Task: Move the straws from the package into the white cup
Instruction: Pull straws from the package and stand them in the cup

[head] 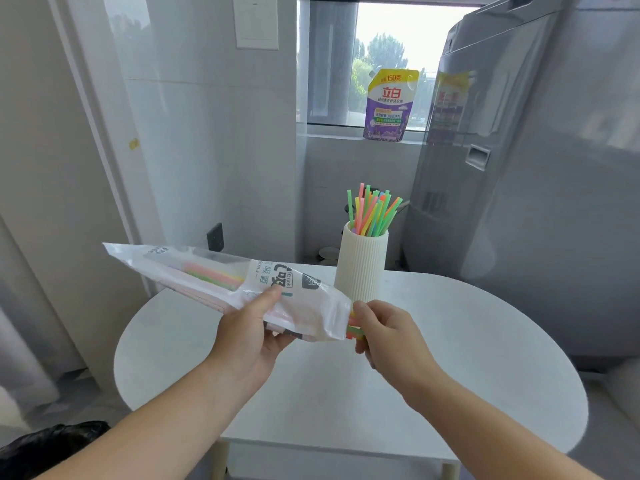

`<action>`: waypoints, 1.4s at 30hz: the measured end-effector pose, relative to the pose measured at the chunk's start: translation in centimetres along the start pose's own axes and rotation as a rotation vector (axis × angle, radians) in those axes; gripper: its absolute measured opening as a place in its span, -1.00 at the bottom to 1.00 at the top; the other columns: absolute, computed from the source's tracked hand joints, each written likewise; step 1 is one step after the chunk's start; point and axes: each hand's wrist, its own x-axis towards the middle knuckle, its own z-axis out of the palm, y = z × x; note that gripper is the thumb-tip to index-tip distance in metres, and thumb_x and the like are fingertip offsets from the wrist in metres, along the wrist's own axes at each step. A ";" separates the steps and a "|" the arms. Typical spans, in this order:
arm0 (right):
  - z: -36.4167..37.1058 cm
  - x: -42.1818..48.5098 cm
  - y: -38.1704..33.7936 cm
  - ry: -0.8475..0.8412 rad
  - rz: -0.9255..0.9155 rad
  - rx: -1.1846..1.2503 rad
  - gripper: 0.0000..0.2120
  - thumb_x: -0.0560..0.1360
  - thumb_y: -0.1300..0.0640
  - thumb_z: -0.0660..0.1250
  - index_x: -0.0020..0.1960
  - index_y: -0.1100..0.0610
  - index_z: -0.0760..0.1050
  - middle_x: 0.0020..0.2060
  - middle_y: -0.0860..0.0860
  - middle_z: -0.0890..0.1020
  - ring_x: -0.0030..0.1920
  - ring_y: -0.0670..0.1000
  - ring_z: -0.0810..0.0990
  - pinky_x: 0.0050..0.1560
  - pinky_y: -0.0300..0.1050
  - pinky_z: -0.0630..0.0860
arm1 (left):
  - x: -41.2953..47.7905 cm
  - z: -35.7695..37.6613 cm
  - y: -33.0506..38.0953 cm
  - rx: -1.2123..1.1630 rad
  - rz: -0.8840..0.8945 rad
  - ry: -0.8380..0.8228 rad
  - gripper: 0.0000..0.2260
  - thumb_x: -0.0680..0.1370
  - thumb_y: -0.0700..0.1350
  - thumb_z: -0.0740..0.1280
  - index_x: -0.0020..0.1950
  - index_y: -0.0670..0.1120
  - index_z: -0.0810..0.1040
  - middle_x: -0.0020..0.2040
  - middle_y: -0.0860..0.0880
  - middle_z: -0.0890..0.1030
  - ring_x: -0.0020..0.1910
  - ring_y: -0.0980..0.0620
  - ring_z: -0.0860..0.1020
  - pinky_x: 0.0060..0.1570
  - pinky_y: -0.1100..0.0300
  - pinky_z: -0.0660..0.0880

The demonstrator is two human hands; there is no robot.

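Observation:
A clear plastic straw package (pixel 207 271) with printed lettering is held slanted above the table, its open end pointing right. My left hand (pixel 252 330) grips it from below near the middle, thumb on top. Coloured straws (pixel 354 330) poke out of the open end, and my right hand (pixel 384 332) pinches their tips. More straws show pink, green and yellow through the plastic. Behind the hands stands the ribbed white cup (pixel 362 265), with several coloured straws (pixel 372 211) fanned out of its top.
The round white table (pixel 450 358) carries the cup near its far edge. A grey washing machine (pixel 519 185) stands at the right. A purple detergent pouch (pixel 389 105) sits on the window sill. A black bag (pixel 52 441) lies at the lower left.

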 end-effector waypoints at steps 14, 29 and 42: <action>-1.0 0.4 1.0 0.033 -0.248 -0.146 -0.81 0.63 0.11 0.30 -0.16 0.00 0.54 -0.34 -0.04 0.63 -0.48 -0.08 0.55 -0.44 -0.25 0.48 | -0.1 0.3 -0.1 -0.055 -0.072 0.034 -0.70 0.60 -0.25 0.40 0.34 -0.16 0.59 -0.02 -0.11 0.77 -0.14 -0.05 0.77 -0.33 0.09 0.67; -3.2 1.4 1.0 -0.005 -0.074 0.210 -0.82 0.64 0.10 0.24 -0.01 0.19 0.54 -0.34 0.09 0.59 -0.47 0.01 0.46 -0.47 -0.13 0.41 | 0.4 -0.1 0.6 -0.116 -0.057 0.051 -0.70 0.60 -0.29 0.38 0.33 -0.12 0.57 -0.08 -0.09 0.79 -0.14 -0.04 0.78 -0.34 0.07 0.68; -1.6 1.1 0.9 0.026 -0.190 0.136 -0.82 0.61 0.06 0.35 -0.09 0.13 0.61 -0.42 0.00 0.58 -0.48 -0.03 0.44 -0.44 -0.18 0.44 | 0.1 0.5 -0.2 -0.112 -0.076 0.009 -0.76 0.61 -0.29 0.36 0.26 -0.13 0.61 -0.07 -0.09 0.79 -0.16 -0.03 0.77 -0.36 0.10 0.66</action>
